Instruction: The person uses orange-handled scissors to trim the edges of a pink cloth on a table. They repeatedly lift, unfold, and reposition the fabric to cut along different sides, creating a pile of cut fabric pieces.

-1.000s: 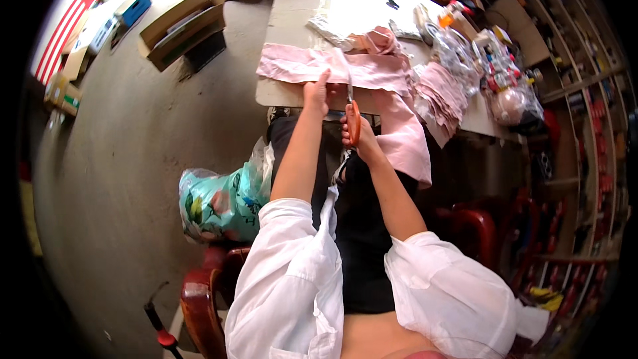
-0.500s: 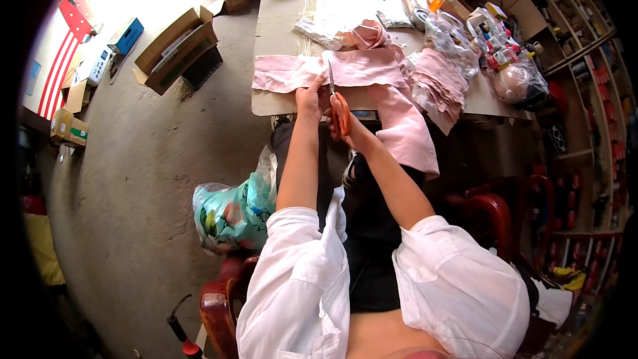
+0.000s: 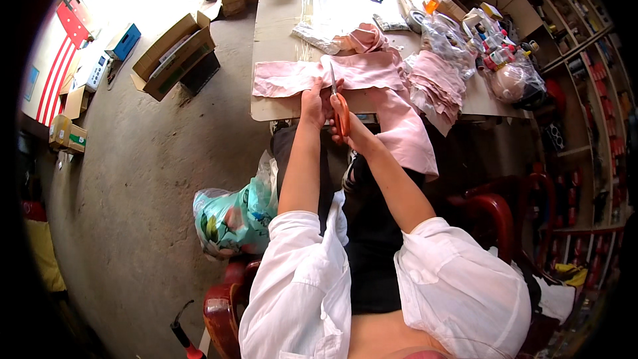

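Note:
A long strip of pink cloth [image 3: 286,78] lies across the near part of the table, with another length hanging over the front edge. My left hand [image 3: 313,105] is closed on the strip's near edge, thumb on top. Just to its right, my right hand [image 3: 357,134] grips a pair of scissors [image 3: 341,117] by the orange handles. Their blades point away from me, across the strip. Whether the blades are apart is too fine to make out. Some fingers of both hands are hidden behind the handles and cloth.
To the right on the table [image 3: 272,33] sit a stack of pink cloth pieces [image 3: 438,83] and plastic bags with bottles [image 3: 502,60]. A cardboard box [image 3: 174,53] stands on the floor at left. A floral bag [image 3: 232,216] rests beside my left leg. Shelves [image 3: 591,113] line the right.
The whole view has shifted slightly. My hands, the scissors and the cloth keep nearly the same places relative to each other.

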The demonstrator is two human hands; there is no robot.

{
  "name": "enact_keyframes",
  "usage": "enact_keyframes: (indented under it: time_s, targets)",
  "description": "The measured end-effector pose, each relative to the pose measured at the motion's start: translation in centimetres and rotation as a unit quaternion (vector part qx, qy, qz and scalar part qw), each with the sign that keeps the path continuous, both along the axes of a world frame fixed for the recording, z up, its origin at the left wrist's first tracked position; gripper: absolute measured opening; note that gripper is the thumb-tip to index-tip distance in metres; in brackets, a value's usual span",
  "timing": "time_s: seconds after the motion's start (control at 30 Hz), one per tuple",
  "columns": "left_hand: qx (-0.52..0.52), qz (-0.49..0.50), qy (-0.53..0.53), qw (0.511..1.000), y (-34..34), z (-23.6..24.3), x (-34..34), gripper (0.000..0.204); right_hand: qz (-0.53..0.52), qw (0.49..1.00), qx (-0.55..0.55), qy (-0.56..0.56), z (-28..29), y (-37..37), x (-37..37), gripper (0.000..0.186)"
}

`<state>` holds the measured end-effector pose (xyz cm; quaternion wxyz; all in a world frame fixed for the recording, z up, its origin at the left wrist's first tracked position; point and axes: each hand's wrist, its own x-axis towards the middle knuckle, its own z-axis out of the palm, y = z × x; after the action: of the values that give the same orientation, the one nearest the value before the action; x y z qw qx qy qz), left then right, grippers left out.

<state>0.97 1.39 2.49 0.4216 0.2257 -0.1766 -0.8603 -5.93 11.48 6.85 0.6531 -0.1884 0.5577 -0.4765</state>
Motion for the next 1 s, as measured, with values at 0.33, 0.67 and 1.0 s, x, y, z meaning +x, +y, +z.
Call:
enact_keyframes:
  time_s: [0.33,0.67,1.0]
  targets:
    - [-0.033,-0.034,-0.012,0.999,-0.9,-2.4,-0.2,0.031,-0.024,0.999,-0.008,0.041,-0.5,-1.2,-1.3,0.062]
    - [-0.066,-0.037,0.041,0.996,-0.8,-2.0,0.1,0.034,-0.021,0.988,-0.026,0.151,0.0,-0.9,-0.8,0.060]
    - [-0.006,0.003,0.075,0.997,0.0,-0.7,0.0,0.026,-0.028,0.981,-0.057,0.184,-1.2,0.1,1.0,0.057]
